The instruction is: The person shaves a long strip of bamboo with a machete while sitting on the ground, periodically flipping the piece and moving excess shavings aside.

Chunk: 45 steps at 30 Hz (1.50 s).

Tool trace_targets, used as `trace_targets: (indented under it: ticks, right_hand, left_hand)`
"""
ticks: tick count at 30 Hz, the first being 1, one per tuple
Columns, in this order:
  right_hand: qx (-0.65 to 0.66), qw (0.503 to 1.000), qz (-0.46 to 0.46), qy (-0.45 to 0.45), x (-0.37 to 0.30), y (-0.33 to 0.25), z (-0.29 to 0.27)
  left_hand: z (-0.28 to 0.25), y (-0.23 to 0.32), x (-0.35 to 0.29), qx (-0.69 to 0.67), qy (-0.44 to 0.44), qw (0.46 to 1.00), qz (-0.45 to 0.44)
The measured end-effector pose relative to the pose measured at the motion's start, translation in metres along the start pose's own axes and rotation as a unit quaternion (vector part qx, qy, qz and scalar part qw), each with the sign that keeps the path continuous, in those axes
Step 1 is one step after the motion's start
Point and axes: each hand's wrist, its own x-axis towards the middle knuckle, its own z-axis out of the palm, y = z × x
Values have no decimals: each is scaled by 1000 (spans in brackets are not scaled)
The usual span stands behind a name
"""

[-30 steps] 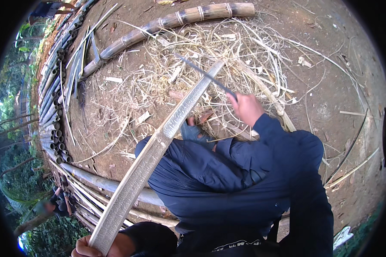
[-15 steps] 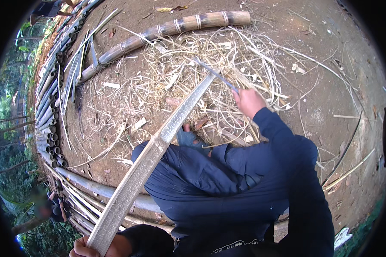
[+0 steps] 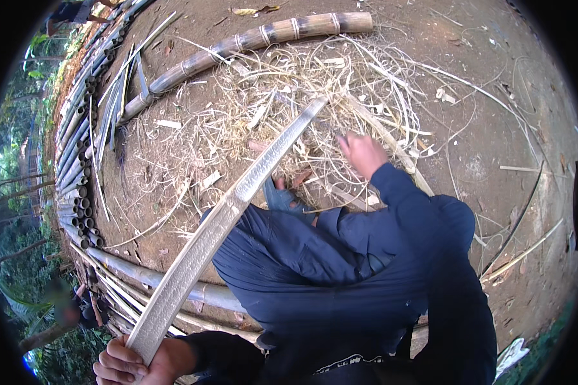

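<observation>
A long split strip of bamboo [image 3: 202,240], its hollow inner face up, slants from the lower left to the pile of shavings ahead. My left hand [image 3: 144,360] is wrapped round its near end. Beside the strip's far end, my right hand [image 3: 364,156] is closed round a knife [image 3: 341,137]. Only a small dark part of the knife shows clearly at the fingers; most of its blade is hard to make out against the shavings. The strip passes over my bent leg [image 3: 295,250].
A thick bamboo pole [image 3: 257,40] lies beyond the shavings [image 3: 231,135]. Stacked bamboo tubes [image 3: 77,192] line the left side, with a pale pole [image 3: 128,266] and thin strips nearer me. Long slivers lie on the ground at right. Part of another person [image 3: 90,308] shows at far left.
My right hand has drawn slightly back toward me, and the knife no longer crosses the strip's tip. The strip's far end has shifted a little forward and right; my left hand still grips it.
</observation>
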Motion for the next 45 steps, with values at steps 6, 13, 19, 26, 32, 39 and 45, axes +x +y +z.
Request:
trace_targets:
  ticks: [6,13,19,26,32,39,45]
  right_hand:
    - [-43,998,27,26,-7,-3,15]
    - [-30,992,113,39,26,37,40]
    - [20,987,134,86,-15,26,45]
    - [41,980,183,63,-34,36,17]
    - [50,975,208,63,-43,39,19]
    - [-26,992,78,97,-66,-2,-5]
    - [185,932,-253,184,-109,-100,-13]
  left_hand:
    - [-2,1,-1,-18,18,999,-22]
    - [9,0,-4,-5,43,999,20]
    - [17,-1,0,-16,116,993,19]
    - [41,12,38,-18,139,989,43]
    - [62,38,91,-14,108,994,25]
    - [74,31,123,9,51,999,11]
    - [97,28,172,26,68,994,-80]
